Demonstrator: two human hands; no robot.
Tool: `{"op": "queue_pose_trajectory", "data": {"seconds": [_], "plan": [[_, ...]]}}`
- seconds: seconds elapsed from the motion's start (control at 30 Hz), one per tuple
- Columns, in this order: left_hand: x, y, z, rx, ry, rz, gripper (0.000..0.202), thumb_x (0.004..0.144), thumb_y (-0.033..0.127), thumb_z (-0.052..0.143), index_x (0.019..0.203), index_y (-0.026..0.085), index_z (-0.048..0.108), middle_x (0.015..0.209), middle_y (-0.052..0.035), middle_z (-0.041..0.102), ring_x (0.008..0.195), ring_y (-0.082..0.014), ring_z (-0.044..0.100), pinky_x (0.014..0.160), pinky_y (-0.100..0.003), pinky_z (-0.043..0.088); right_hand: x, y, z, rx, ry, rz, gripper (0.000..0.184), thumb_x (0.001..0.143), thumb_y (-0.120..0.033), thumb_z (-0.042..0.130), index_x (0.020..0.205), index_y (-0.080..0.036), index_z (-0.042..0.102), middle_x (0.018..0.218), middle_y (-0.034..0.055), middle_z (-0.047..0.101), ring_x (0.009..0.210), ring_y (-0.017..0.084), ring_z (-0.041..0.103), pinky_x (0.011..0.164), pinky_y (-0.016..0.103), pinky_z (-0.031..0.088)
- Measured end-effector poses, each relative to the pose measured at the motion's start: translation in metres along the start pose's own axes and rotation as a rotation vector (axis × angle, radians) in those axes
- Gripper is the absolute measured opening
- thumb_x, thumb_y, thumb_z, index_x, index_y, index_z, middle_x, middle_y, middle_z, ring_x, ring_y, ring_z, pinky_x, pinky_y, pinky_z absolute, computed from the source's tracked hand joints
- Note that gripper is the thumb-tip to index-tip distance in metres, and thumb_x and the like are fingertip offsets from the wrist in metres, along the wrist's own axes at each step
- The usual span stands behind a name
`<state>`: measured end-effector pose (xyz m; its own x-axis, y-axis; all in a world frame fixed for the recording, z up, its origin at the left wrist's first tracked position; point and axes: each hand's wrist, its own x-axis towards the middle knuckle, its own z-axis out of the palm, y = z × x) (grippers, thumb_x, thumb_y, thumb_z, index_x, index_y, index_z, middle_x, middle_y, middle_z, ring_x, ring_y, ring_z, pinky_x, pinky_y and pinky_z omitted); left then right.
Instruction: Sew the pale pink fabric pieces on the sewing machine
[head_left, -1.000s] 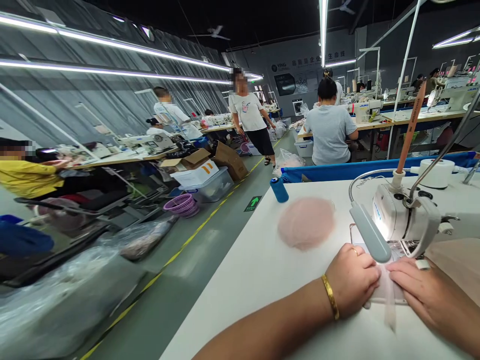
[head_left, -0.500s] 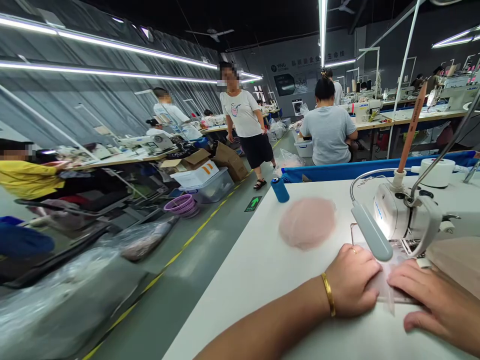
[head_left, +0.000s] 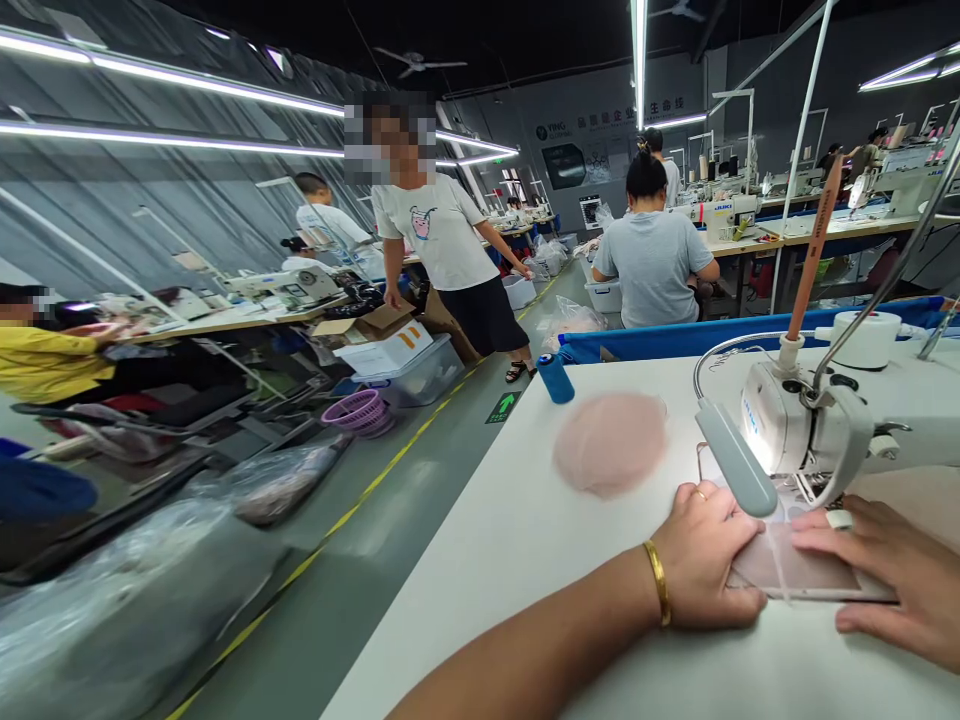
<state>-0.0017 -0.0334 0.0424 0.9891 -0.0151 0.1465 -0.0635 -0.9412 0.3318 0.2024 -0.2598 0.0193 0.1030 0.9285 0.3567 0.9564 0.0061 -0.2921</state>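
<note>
A white sewing machine with a grey lamp arm stands at the right. Thin, sheer pinkish fabric lies on its bed below the presser foot, with a pale strip running across it. My left hand, wearing a gold bangle and a ring, presses on the fabric's left side, fingers bent and thumb apart. On the other side my right hand lies flat with its fingers spread; its fingertips touch the fabric near the presser foot. The needle point is hard to make out.
A round pink fabric piece lies on the white table, near a blue thread spool. An upright brown pencil is at the machine head. A person walks in the left aisle; another person sits ahead.
My right hand has shifted right and slightly forward, leaving more fabric showing between my hands. My left hand stays nearly in place. The walking person has come closer.
</note>
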Motion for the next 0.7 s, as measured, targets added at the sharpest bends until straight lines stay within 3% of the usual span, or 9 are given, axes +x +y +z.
{"op": "queue_pose_trajectory", "data": {"seconds": [0.07,0.13,0.2,0.37,0.53,0.7], "plan": [[-0.001,-0.001,0.002,0.002,0.004,-0.002,0.065,0.078,0.056,0.077,0.133,0.022,0.069,0.119,-0.0122,0.067,0.113,-0.0349,0.060,0.107,-0.052,0.044,0.008,-0.018,0.003,0.046,-0.142,-0.064,0.028,0.100,-0.047,0.067,0.127,-0.041,0.071,0.122,0.0007,0.077,0.106,0.027,0.072,0.086,0.040,0.061],[0.000,-0.001,0.003,0.002,0.009,-0.003,0.069,0.077,0.058,0.080,0.134,0.021,0.068,0.118,-0.0123,0.066,0.114,-0.0347,0.059,0.108,-0.052,0.044,0.016,-0.032,0.007,0.096,-0.197,-0.034,0.020,0.107,-0.037,0.053,0.107,-0.034,0.074,0.103,0.0017,0.077,0.091,0.024,0.072,0.077,0.037,0.060],[0.001,-0.002,0.004,-0.009,0.014,-0.007,0.072,0.075,0.061,0.083,0.134,0.022,0.069,0.118,-0.0116,0.065,0.114,-0.0337,0.059,0.107,-0.051,0.045,0.023,-0.040,0.010,0.136,-0.149,0.056,0.030,0.110,-0.036,0.044,0.097,-0.030,0.070,0.093,0.0028,0.074,0.084,0.023,0.071,0.074,0.038,0.059],[0.015,0.003,0.006,-0.029,0.064,-0.044,0.055,0.070,0.063,0.090,0.103,0.023,0.075,0.110,-0.0067,0.066,0.109,-0.0305,0.058,0.095,-0.043,0.050,0.029,-0.040,0.010,0.305,0.024,0.212,0.030,0.111,-0.043,0.043,0.110,-0.029,0.069,0.112,0.0041,0.077,0.106,0.024,0.073,0.093,0.039,0.060],[0.027,0.011,0.010,-0.050,0.175,-0.068,0.032,0.079,0.045,0.088,0.080,0.020,0.069,0.096,-0.0044,0.066,0.101,-0.0258,0.059,0.083,-0.036,0.048,0.032,-0.047,0.009,0.353,0.051,0.253,0.037,0.111,-0.046,0.041,0.100,-0.028,0.071,0.102,0.0034,0.077,0.097,0.024,0.072,0.086,0.037,0.060],[0.017,0.012,0.010,-0.064,0.233,-0.014,0.016,0.090,0.030,0.074,0.078,0.019,0.070,0.090,-0.0045,0.069,0.095,-0.0223,0.061,0.084,-0.036,0.045,0.030,-0.051,0.007,0.389,-0.003,0.163,0.033,0.112,-0.041,0.041,0.102,-0.029,0.070,0.105,0.0032,0.076,0.098,0.022,0.071,0.086,0.035,0.059]]}}
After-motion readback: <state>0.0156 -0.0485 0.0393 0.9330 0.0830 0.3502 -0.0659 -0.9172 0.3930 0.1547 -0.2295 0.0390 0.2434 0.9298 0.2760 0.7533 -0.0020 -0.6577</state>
